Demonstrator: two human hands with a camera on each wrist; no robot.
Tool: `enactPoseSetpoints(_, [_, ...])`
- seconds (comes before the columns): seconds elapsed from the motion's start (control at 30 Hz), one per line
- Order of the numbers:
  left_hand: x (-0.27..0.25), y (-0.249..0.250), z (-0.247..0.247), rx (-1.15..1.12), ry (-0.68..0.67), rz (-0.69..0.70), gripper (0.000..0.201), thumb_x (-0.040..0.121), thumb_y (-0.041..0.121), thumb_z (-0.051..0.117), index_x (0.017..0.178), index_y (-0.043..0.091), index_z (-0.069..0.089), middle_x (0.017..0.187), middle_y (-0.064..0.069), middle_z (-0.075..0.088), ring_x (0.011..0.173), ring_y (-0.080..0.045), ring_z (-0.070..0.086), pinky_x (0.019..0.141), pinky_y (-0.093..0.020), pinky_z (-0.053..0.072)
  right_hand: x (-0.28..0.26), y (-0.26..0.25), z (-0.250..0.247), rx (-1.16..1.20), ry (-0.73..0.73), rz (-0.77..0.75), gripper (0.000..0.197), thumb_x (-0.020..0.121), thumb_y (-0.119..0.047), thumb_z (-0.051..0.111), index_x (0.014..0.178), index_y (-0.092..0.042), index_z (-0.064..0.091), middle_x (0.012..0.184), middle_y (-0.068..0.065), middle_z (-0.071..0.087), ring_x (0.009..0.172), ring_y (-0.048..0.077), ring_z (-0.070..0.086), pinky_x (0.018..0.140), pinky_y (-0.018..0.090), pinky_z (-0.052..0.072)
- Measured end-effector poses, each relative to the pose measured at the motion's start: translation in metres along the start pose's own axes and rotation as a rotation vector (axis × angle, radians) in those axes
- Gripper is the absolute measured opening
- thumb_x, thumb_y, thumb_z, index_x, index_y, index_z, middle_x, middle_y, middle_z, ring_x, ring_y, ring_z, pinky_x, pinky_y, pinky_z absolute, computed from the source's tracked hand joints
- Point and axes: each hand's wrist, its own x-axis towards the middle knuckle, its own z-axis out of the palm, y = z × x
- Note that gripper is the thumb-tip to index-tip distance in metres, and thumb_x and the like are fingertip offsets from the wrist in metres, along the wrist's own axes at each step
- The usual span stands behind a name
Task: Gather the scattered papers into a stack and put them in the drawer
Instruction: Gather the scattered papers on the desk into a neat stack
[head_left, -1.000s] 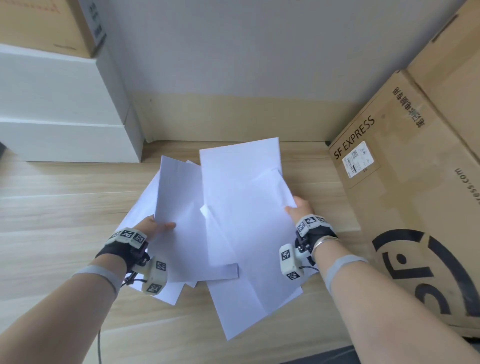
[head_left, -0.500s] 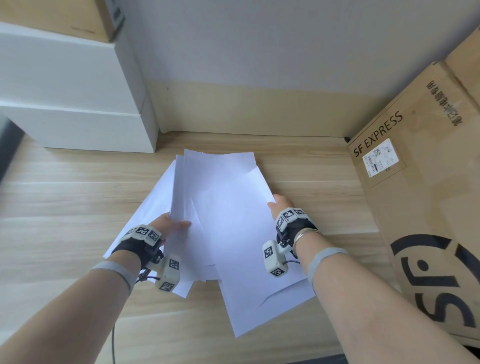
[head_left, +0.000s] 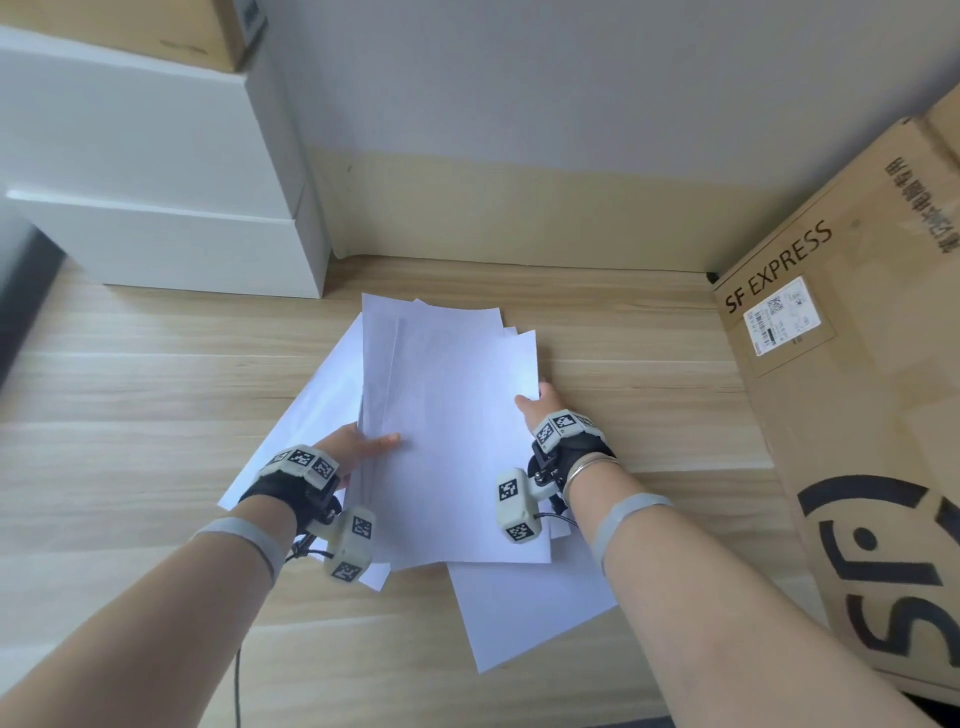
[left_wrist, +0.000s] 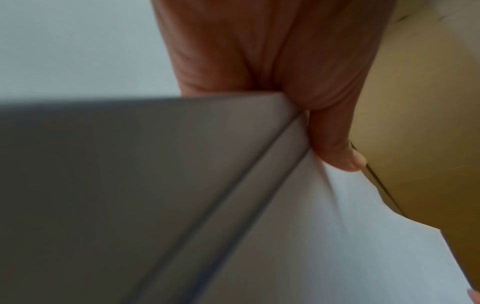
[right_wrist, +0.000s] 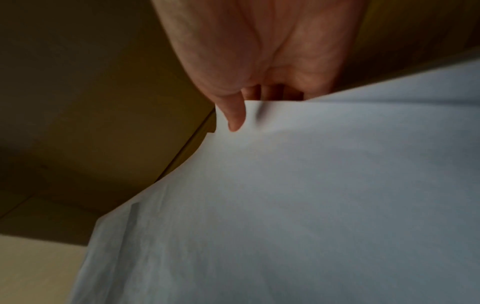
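Several white sheets of paper (head_left: 452, 426) lie overlapped in a loose pile on the wooden floor (head_left: 130, 405). My left hand (head_left: 358, 449) pinches the pile's left edge, thumb on top and fingers underneath. My right hand (head_left: 537, 410) grips the right edge the same way. The left wrist view shows a thumb (left_wrist: 335, 148) pressed on fanned paper edges (left_wrist: 259, 164). A thumb (right_wrist: 233, 115) lies over the top sheet (right_wrist: 311, 195) in the right wrist view. One sheet (head_left: 530, 608) sticks out below the pile, and another (head_left: 311, 410) sticks out at the left. No drawer is visible.
A large SF Express cardboard box (head_left: 857, 415) stands close on the right. White stacked boxes (head_left: 156, 208) sit at the back left, with a brown carton (head_left: 156, 26) on top. The wall (head_left: 519, 104) with its beige skirting closes the back.
Both hands have pushed the sheets inward, so the spread pile has become narrower and more aligned. The hands have come closer together.
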Motion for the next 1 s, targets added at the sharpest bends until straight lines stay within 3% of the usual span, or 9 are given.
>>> enactPoseSetpoints(0.1, [-0.006,0.004,0.005,-0.028,0.008,0.019,0.061,0.072,0.028,0.078,0.123,0.001,0.056,0.119,-0.020,0.065,0.110,-0.038,0.062,0.100,-0.052,0.047,-0.002,-0.001,0.008,-0.011,-0.005,-0.032,0.045,0.090,-0.023,0.050,0.130,-0.007,0.041,0.116,0.012,0.057,0.106,0.029,0.058,0.096,0.037,0.044])
enactPoseSetpoints(0.23, [-0.016,0.015,0.010,-0.031,-0.013,0.101,0.058,0.070,0.024,0.079,0.120,0.002,0.059,0.117,-0.020,0.066,0.109,-0.038,0.063,0.099,-0.052,0.047,0.000,0.002,0.001,0.058,-0.015,-0.056,0.054,0.091,-0.024,0.054,0.138,-0.006,0.034,0.139,0.011,0.048,0.124,0.028,0.049,0.104,0.035,0.037])
enactPoseSetpoints(0.33, [-0.027,0.035,0.012,-0.067,-0.055,0.203,0.074,0.049,0.032,0.085,0.114,0.007,0.060,0.119,-0.021,0.065,0.110,-0.037,0.062,0.100,-0.052,0.047,-0.002,0.002,-0.011,0.203,0.044,-0.071,0.056,0.093,-0.021,0.053,0.140,-0.002,0.031,0.143,0.013,0.042,0.134,0.029,0.040,0.106,0.032,0.032])
enactPoseSetpoints(0.5, [-0.037,0.073,0.003,-0.069,-0.056,0.370,0.077,0.023,0.042,0.089,0.092,0.020,0.065,0.096,-0.008,0.071,0.095,-0.030,0.065,0.091,-0.045,0.052,-0.013,-0.017,-0.038,0.472,0.172,-0.262,0.031,0.086,0.007,0.053,0.117,0.005,0.056,0.116,0.023,0.063,0.094,0.024,0.060,0.080,0.026,0.044])
enactPoseSetpoints(0.57, [-0.046,0.091,0.003,-0.056,-0.015,0.443,0.068,0.036,0.037,0.088,0.096,0.017,0.063,0.086,0.002,0.070,0.085,-0.022,0.065,0.085,-0.036,0.053,-0.018,-0.030,-0.052,0.550,0.194,-0.336,0.033,0.081,0.016,0.051,0.111,0.007,0.059,0.097,0.016,0.067,0.073,0.018,0.058,0.071,0.026,0.048])
enactPoseSetpoints(0.67, [-0.052,0.111,0.001,-0.100,0.084,0.508,0.026,0.078,0.004,0.070,0.101,0.007,0.058,0.071,0.008,0.069,0.076,-0.018,0.066,0.072,-0.021,0.057,-0.025,-0.050,-0.068,0.686,0.161,-0.421,0.036,0.079,0.020,0.050,0.093,-0.010,0.064,0.085,0.005,0.064,0.077,0.021,0.060,0.085,0.038,0.049])
enactPoseSetpoints(0.8, [-0.054,0.121,-0.010,-0.105,0.137,0.579,0.022,0.079,-0.003,0.067,0.081,0.018,0.063,0.063,0.014,0.072,0.101,-0.030,0.059,0.102,-0.045,0.045,-0.033,-0.068,-0.078,0.724,0.132,-0.482,0.043,0.078,0.020,0.052,0.082,-0.021,0.062,0.085,0.001,0.065,0.092,0.026,0.059,0.096,0.044,0.046])
enactPoseSetpoints(0.93, [-0.059,0.123,-0.016,-0.108,0.159,0.668,0.029,0.073,-0.004,0.073,0.086,0.020,0.064,0.091,-0.002,0.067,0.111,-0.035,0.061,0.105,-0.051,0.043,-0.040,-0.073,-0.075,0.786,0.093,-0.512,0.037,0.079,0.019,0.054,0.081,-0.016,0.061,0.071,-0.010,0.071,0.070,0.012,0.066,0.080,0.033,0.052])
enactPoseSetpoints(1.0, [-0.061,0.123,-0.017,-0.111,0.172,0.699,0.032,0.071,-0.003,0.074,0.087,0.022,0.064,0.088,0.001,0.069,0.107,-0.033,0.063,0.104,-0.052,0.043,-0.043,-0.073,-0.069,0.795,0.079,-0.529,0.037,0.079,0.019,0.056,0.083,-0.018,0.061,0.064,-0.013,0.072,0.062,0.001,0.067,0.071,0.023,0.054])
